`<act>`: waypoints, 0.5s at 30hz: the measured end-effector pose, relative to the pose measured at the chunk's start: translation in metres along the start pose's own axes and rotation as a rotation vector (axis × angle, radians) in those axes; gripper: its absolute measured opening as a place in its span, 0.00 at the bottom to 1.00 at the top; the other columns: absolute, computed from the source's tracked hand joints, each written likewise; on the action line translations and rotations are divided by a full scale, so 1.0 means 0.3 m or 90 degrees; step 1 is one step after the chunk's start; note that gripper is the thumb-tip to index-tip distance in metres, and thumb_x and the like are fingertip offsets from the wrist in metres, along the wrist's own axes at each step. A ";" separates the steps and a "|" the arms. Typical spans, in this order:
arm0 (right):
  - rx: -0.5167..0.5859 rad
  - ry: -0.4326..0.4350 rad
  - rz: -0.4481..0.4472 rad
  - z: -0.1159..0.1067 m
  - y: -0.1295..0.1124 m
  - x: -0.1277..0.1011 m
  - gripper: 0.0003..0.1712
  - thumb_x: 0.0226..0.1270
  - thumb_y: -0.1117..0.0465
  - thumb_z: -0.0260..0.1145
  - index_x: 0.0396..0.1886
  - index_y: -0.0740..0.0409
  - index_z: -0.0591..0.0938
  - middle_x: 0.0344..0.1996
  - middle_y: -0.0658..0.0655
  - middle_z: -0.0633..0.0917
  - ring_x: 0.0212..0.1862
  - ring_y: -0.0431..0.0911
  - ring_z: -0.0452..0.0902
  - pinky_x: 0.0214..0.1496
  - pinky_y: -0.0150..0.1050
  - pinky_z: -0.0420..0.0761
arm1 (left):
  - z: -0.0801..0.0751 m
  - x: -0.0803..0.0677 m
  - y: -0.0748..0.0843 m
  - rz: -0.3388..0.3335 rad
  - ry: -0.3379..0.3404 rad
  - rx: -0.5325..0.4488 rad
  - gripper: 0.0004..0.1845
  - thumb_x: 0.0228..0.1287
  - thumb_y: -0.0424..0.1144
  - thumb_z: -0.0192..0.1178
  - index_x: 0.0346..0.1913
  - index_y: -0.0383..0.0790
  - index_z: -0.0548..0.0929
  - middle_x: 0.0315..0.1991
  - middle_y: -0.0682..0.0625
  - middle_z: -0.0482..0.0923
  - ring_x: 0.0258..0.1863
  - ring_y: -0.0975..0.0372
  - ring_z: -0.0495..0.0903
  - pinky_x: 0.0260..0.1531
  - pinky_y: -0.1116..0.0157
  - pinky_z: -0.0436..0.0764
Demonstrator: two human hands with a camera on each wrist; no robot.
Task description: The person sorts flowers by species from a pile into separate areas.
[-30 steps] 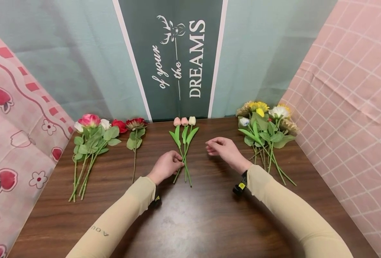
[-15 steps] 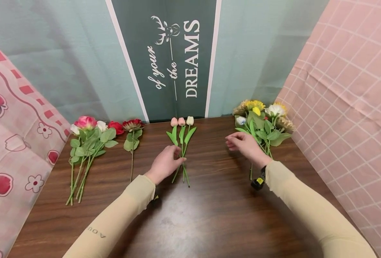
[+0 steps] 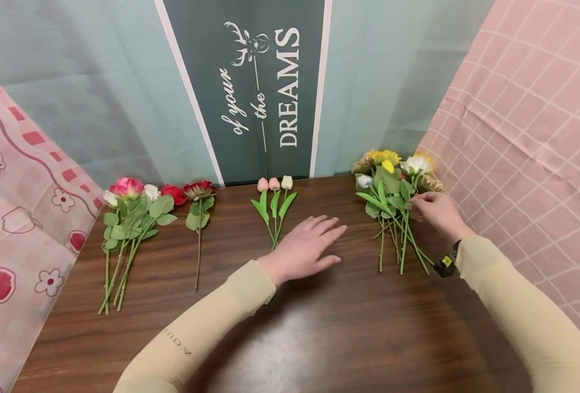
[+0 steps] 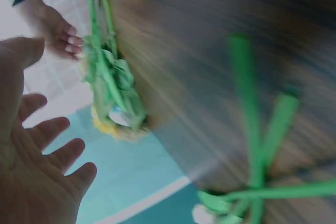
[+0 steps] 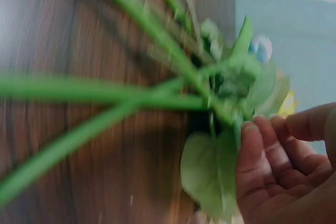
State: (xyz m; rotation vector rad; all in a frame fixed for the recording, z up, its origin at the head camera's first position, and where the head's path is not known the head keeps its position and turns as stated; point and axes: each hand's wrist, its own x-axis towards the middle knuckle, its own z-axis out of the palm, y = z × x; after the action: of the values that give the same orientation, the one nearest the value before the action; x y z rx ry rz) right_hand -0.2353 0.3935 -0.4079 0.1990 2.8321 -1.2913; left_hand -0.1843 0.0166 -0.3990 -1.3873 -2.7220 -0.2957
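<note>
My left hand is spread flat over the table, fingers pointing right, and covers the lower stems of three artificial tulips, two pink and one cream. It holds nothing; the left wrist view shows its bare palm and spread fingers. At the right, my right hand reaches the side of a pile of mixed flowers. Its fingertips are right at the green leaves, thumb close to the index finger, with nothing visible between them. The flower pile has yellow, white and beige blooms, a blue-white tulip and crossing stems.
A single dark red flower lies left of the tulips. Farther left is a bunch of pink, white and red roses. A teal cloth hangs behind the brown table; pink cloths flank both sides.
My left hand has left the tulip stems, moved right and spread its fingers. My right hand has travelled right, past the front of the mixed flowers, to their right side.
</note>
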 end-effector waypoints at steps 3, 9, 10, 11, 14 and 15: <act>-0.042 -0.020 0.001 -0.027 0.028 0.003 0.26 0.78 0.53 0.58 0.51 0.77 0.82 0.34 0.63 0.88 0.29 0.45 0.84 0.32 0.38 0.85 | -0.001 0.040 0.052 0.033 -0.012 0.047 0.38 0.77 0.63 0.49 0.82 0.51 0.58 0.80 0.47 0.56 0.79 0.51 0.53 0.78 0.54 0.46; -0.011 -0.097 0.035 -0.020 0.054 0.005 0.30 0.78 0.53 0.61 0.55 0.83 0.79 0.34 0.65 0.89 0.32 0.46 0.86 0.34 0.40 0.87 | 0.047 0.088 0.149 0.097 -0.043 0.105 0.39 0.77 0.68 0.41 0.83 0.55 0.54 0.82 0.49 0.52 0.80 0.53 0.49 0.78 0.55 0.38; -0.007 -0.103 0.040 -0.016 0.055 0.005 0.31 0.77 0.52 0.62 0.54 0.83 0.79 0.34 0.65 0.89 0.32 0.46 0.86 0.35 0.40 0.87 | 0.059 0.092 0.163 0.107 -0.047 0.109 0.39 0.76 0.68 0.41 0.83 0.55 0.54 0.82 0.49 0.52 0.80 0.54 0.48 0.78 0.55 0.38; -0.003 -0.109 0.045 -0.011 0.055 0.005 0.31 0.77 0.52 0.63 0.54 0.83 0.79 0.34 0.65 0.89 0.32 0.47 0.86 0.35 0.41 0.87 | 0.072 0.094 0.175 0.116 -0.050 0.113 0.39 0.76 0.69 0.41 0.83 0.56 0.55 0.81 0.49 0.52 0.80 0.54 0.49 0.78 0.55 0.39; 0.007 -0.109 0.060 0.006 0.057 0.008 0.32 0.75 0.50 0.65 0.53 0.81 0.81 0.34 0.62 0.90 0.34 0.47 0.86 0.37 0.41 0.87 | 0.104 0.095 0.205 0.135 -0.059 0.114 0.39 0.76 0.69 0.42 0.82 0.56 0.56 0.81 0.49 0.53 0.80 0.54 0.50 0.79 0.56 0.42; 0.009 -0.106 0.064 0.011 0.057 0.009 0.31 0.74 0.50 0.66 0.53 0.80 0.81 0.34 0.61 0.90 0.34 0.47 0.86 0.37 0.41 0.87 | 0.113 0.094 0.211 0.139 -0.062 0.113 0.39 0.76 0.69 0.42 0.82 0.57 0.57 0.81 0.49 0.53 0.80 0.55 0.50 0.79 0.56 0.43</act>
State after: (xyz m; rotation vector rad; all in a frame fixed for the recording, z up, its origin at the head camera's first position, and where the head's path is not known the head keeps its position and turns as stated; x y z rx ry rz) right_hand -0.2359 0.4025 -0.4232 0.2195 2.6387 -1.2467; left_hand -0.1489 0.0823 -0.4190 -1.6651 -2.5608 0.0273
